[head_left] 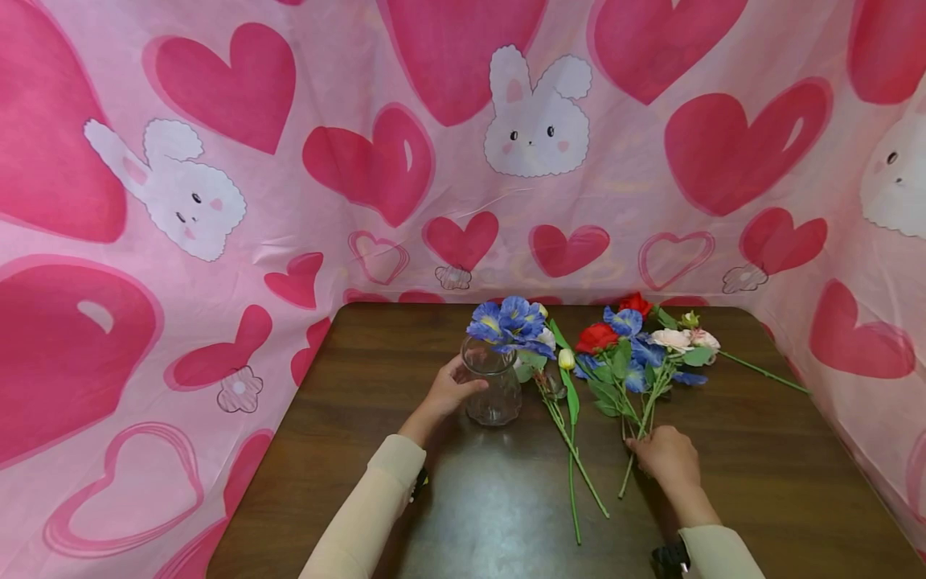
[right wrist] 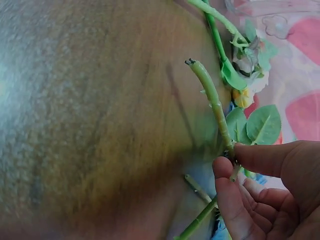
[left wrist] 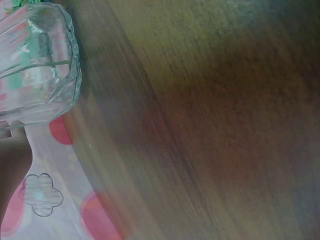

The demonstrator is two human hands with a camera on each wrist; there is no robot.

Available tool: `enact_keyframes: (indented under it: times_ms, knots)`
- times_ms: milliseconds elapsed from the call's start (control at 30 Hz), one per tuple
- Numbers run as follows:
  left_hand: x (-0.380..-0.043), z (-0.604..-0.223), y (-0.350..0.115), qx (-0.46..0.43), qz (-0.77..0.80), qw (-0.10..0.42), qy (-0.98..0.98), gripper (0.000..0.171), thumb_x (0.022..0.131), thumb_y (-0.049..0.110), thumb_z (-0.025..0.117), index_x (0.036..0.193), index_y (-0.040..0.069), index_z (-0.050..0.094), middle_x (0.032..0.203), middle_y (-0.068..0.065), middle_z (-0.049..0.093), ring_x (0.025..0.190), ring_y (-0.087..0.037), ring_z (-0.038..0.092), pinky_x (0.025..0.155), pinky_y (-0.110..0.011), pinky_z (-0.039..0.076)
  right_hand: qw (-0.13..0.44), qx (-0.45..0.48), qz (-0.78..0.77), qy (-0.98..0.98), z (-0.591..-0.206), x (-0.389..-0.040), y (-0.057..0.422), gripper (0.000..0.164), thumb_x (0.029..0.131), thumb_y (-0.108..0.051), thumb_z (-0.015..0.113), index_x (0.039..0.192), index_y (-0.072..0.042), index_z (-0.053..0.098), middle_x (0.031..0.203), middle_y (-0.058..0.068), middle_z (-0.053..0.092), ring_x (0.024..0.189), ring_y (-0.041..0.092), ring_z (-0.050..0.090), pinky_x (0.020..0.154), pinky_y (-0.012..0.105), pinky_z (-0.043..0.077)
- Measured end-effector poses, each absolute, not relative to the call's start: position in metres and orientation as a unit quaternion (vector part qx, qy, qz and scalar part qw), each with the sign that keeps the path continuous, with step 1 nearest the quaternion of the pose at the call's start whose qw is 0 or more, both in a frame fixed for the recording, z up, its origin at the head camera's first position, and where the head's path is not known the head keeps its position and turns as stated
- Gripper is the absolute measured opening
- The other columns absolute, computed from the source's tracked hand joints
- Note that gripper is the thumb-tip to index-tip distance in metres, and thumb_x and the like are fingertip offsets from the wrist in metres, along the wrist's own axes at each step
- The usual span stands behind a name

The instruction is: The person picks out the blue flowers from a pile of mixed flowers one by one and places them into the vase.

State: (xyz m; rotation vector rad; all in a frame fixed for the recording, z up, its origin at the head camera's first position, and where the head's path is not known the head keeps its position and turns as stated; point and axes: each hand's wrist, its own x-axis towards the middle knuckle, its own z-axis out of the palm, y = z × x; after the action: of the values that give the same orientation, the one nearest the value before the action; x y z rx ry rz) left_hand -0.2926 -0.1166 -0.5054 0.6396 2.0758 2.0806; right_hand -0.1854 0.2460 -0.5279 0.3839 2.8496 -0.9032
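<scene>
My left hand [head_left: 447, 390] holds a clear glass vase [head_left: 495, 404] by its left side, thumb across the front. Blue flowers [head_left: 510, 322] spread over the vase's mouth. In the left wrist view, a thin stem crosses inside the faceted glass vase [left wrist: 50, 92]. On the right, my right hand [head_left: 667, 458] pinches a green stem [right wrist: 212, 97] between thumb and fingertips, low on a bunch of artificial flowers. That bunch has red flowers [head_left: 596, 338], blue flowers [head_left: 644, 351] and pale pink flowers [head_left: 673, 339]. Which bloom tops the pinched stem I cannot tell.
Between vase and bunch lie a yellow tulip [head_left: 567, 359] and another long stem [head_left: 579, 461] on the brown wooden table [head_left: 477, 498]. One more green stem [head_left: 767, 372] points to the table's right edge. Pink heart-and-rabbit cloth [head_left: 535, 193] hangs behind and at both sides.
</scene>
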Motion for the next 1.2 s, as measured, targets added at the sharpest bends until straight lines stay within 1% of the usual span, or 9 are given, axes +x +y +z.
enact_keyframes:
  times_ms: [200,367,467,667,900,1033,1200]
  knots:
    - [-0.293,-0.506,-0.117,0.207,0.692,0.070,0.688,0.055,0.086,-0.001,0.071,0.136,-0.009,0.048,0.136,-0.025,0.052,0.126,-0.032,0.050,0.104,-0.038,0.041,0.070,0.125,-0.298,0.944,-0.525,-0.184,0.246,0.039,0.090,-0.029,0.065,0.057,-0.010,0.062,0.050,-0.002,0.056,0.053,0.021,0.052,0.050,0.036,0.040]
    - [-0.293,-0.507,-0.117,0.214,0.690,0.068,0.689,0.056,0.086,0.002,0.072,0.136,-0.010,0.047,0.136,-0.026,0.052,0.126,-0.032,0.050,0.104,-0.039,0.041,0.074,0.124,-0.294,0.945,-0.522,-0.184,0.246,0.040,0.091,-0.030,0.065,0.056,-0.010,0.062,0.050,-0.002,0.055,0.053,0.022,0.052,0.050,0.036,0.039]
    - [-0.293,-0.506,-0.117,0.215,0.685,0.065,0.692,0.056,0.086,0.002,0.072,0.135,-0.010,0.047,0.135,-0.026,0.052,0.125,-0.032,0.050,0.104,-0.039,0.040,0.071,0.121,-0.295,0.945,-0.519,-0.183,0.245,0.040,0.091,-0.032,0.065,0.057,-0.011,0.063,0.051,-0.003,0.056,0.054,0.021,0.051,0.050,0.035,0.038]
    - [-0.293,-0.504,-0.118,0.201,0.684,0.078,0.696,0.055,0.087,-0.001,0.070,0.137,-0.008,0.047,0.136,-0.024,0.052,0.127,-0.033,0.049,0.105,-0.038,0.039,0.062,0.109,-0.306,0.944,-0.512,-0.183,0.237,0.039,0.091,-0.032,0.065,0.057,-0.011,0.064,0.051,-0.003,0.056,0.051,0.019,0.049,0.048,0.032,0.035]
    - [-0.292,-0.503,-0.118,0.206,0.689,0.077,0.691,0.056,0.087,-0.001,0.070,0.137,-0.009,0.046,0.137,-0.027,0.050,0.126,-0.034,0.049,0.104,-0.037,0.041,0.055,0.097,-0.318,0.941,-0.514,-0.183,0.222,0.042,0.091,-0.030,0.066,0.053,-0.012,0.060,0.050,-0.004,0.055,0.049,0.019,0.046,0.048,0.032,0.032]
    - [-0.292,-0.503,-0.118,0.210,0.685,0.075,0.693,0.056,0.087,-0.001,0.070,0.137,-0.010,0.045,0.137,-0.027,0.050,0.126,-0.033,0.049,0.104,-0.037,0.040,0.054,0.092,-0.322,0.941,-0.520,-0.184,0.220,0.043,0.093,-0.029,0.064,0.054,-0.011,0.060,0.049,-0.003,0.053,0.049,0.019,0.046,0.049,0.032,0.033]
    - [-0.292,-0.503,-0.118,0.206,0.686,0.079,0.694,0.057,0.087,-0.001,0.070,0.137,-0.009,0.045,0.137,-0.026,0.050,0.126,-0.034,0.049,0.105,-0.038,0.039,0.052,0.093,-0.340,0.934,-0.525,-0.185,0.223,0.044,0.097,-0.025,0.058,0.056,-0.009,0.062,0.049,-0.002,0.054,0.049,0.018,0.050,0.049,0.033,0.038]
